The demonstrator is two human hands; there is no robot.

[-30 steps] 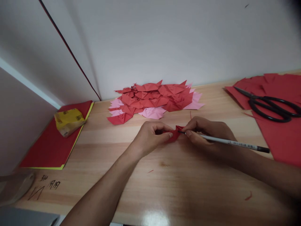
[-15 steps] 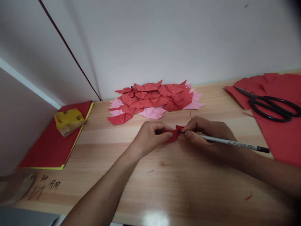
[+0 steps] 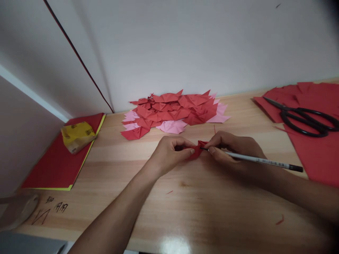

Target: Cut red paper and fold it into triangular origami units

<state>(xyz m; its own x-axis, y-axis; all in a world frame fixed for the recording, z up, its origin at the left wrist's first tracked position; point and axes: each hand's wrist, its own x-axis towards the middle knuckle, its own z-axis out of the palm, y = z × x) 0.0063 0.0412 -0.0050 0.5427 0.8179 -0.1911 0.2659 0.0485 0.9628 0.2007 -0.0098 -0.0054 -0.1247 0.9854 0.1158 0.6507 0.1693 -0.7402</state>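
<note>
A small folded piece of red paper (image 3: 195, 153) is pinched between the thumb and fingers of my left hand (image 3: 173, 151), just above the wooden table. My right hand (image 3: 230, 148) grips a slim pen (image 3: 259, 159) with a pale barrel and a black end. The pen's dark tip meets the red paper near its middle, and my right fingertips are at the paper's right edge. My fingers hide part of the paper. Beyond my hands lies a pile of folded red and pink paper pieces (image 3: 172, 111), some with small drawn marks.
Black-handled scissors (image 3: 304, 118) rest on red paper sheets (image 3: 312, 151) at the right. On the left, a crumpled yellow packet (image 3: 78, 135) sits on a red and yellow paper stack (image 3: 53, 165). A clear container (image 3: 19, 211) stands at the left edge. The wall (image 3: 185, 46) rises behind the table.
Hardly anything differs. The pen's black end has shifted very slightly, while its tip stays at the red paper and both hands keep their hold.
</note>
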